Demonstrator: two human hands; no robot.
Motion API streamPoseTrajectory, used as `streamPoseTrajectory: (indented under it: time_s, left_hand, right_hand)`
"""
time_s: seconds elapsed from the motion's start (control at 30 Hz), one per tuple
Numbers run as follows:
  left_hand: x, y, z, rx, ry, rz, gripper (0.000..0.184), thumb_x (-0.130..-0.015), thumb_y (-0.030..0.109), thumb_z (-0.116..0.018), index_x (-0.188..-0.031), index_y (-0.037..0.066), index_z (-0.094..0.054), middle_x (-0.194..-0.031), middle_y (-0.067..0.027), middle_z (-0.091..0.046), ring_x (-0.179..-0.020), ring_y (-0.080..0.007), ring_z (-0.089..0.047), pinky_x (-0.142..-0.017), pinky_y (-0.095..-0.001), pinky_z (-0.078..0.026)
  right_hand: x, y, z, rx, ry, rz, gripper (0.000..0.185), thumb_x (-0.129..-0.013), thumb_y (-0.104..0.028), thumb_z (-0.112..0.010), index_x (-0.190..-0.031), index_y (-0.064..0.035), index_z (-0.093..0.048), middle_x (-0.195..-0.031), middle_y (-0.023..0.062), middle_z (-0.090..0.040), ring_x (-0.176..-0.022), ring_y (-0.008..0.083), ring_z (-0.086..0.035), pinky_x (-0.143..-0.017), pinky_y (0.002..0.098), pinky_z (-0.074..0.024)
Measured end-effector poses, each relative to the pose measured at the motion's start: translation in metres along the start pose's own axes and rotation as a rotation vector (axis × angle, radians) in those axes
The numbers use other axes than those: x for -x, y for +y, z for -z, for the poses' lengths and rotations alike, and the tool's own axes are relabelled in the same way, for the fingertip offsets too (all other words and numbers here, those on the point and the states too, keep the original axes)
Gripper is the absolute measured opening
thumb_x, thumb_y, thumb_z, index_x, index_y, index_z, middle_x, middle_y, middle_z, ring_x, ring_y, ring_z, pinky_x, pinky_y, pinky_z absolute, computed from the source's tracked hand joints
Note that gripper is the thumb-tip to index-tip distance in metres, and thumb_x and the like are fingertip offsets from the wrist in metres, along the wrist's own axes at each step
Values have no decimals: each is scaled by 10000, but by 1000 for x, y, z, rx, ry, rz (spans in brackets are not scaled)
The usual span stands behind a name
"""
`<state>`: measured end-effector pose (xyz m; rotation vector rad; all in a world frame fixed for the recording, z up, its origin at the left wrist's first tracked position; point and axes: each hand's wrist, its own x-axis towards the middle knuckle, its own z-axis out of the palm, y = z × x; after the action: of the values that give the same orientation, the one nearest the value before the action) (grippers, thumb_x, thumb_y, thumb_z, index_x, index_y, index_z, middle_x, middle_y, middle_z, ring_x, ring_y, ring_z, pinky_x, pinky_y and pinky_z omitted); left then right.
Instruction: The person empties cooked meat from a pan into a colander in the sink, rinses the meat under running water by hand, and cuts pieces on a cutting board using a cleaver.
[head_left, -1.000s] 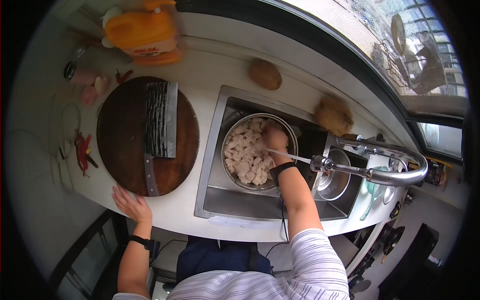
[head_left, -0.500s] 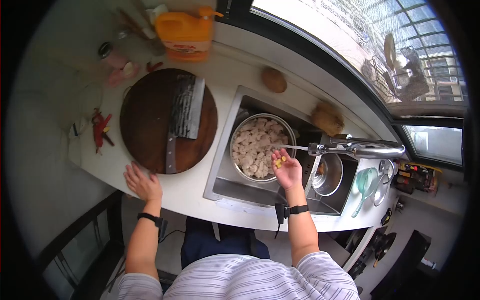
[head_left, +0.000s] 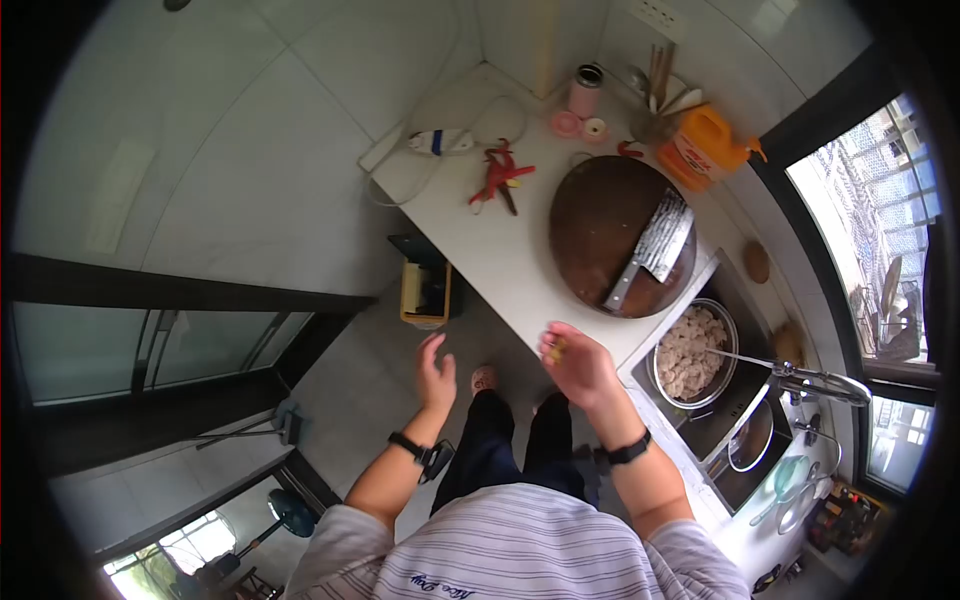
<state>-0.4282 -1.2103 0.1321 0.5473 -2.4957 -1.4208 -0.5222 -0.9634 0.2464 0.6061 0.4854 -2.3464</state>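
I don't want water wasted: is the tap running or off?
Running: a thin stream shows between the tap and the pale pieces below.

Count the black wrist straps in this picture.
2. One wrist strap sits behind the empty left hand; the second strap sits behind the right hand, which holds small yellowish pieces. The sleeves could hide more.
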Motion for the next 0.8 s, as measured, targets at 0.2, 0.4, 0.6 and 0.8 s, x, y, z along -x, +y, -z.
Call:
streamPoseTrajectory:
  time_s: [0.2, 0.4, 0.6, 0.8]
  left_hand:
    - [59, -92, 140, 56, 277, 392, 369, -795, -37, -498, -1161, 10, -502, -1166, -133, -491, -1059, -248, -528, -909, -334, -436]
    - [65, -79, 185, 49, 409, 533, 330, -818, -37, -459, -1145, -16, -502, -1183, -131, -512, -1065, -223, -518, -927, -314, -412]
    - [12, -24, 111, 338, -19, 236, 296, -833, -39, -425, -1118, -36, -505, -1132, -135, -540, -1041, -226, -537, -923, -326, -428]
    - [-27, 155, -16, 596, -727, 59, 287, -844, 2, -473, -1126, -26, -518, -1079, -98, -573, -1014, -174, -546, -912, -304, -427]
  right_hand:
    - [-157, 109, -32, 346, 29, 90, 257, -884, -166, -486, -1063, -3, -570, -993, 76, -587, -953, 192, -529, -883, 318, -397]
    - [-214, 157, -37, 484, 371, 66, 284, -880, -194, -502, -1128, -65, -551, -1075, 56, -575, -1053, 179, -494, -903, 342, -379]
    - [-43, 83, 7, 626, 157, 31, 220, -863, -111, -493, -1065, -51, -558, -921, 59, -625, -843, 178, -608, -750, 318, -488]
    - [160, -54, 144, 418, 1018, 669, 240, -743, 10, -484, -964, -22, -572, -687, 78, -591, -606, 159, -568, -577, 289, -489]
